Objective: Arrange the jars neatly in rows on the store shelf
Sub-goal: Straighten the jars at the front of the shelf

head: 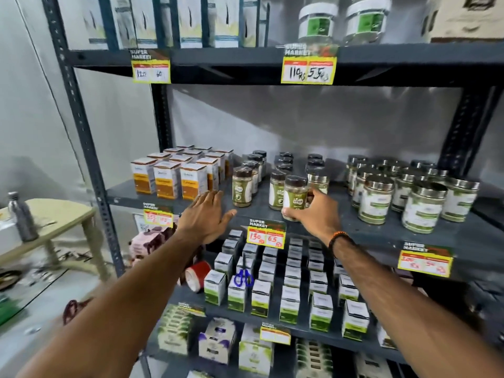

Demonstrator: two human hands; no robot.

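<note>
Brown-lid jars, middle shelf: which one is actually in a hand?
The front jar of the middle column, gripped by the right hand near the shelf edge. The other brown-lid jars stand untouched; the left hand is open and holds nothing.

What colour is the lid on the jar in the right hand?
Dark brown lid on the jar held by the right hand; head view.

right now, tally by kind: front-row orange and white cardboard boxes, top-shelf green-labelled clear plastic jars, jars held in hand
front-row orange and white cardboard boxes: 3
top-shelf green-labelled clear plastic jars: 2
brown-lidded jar in right hand: 1
total: 6
</note>
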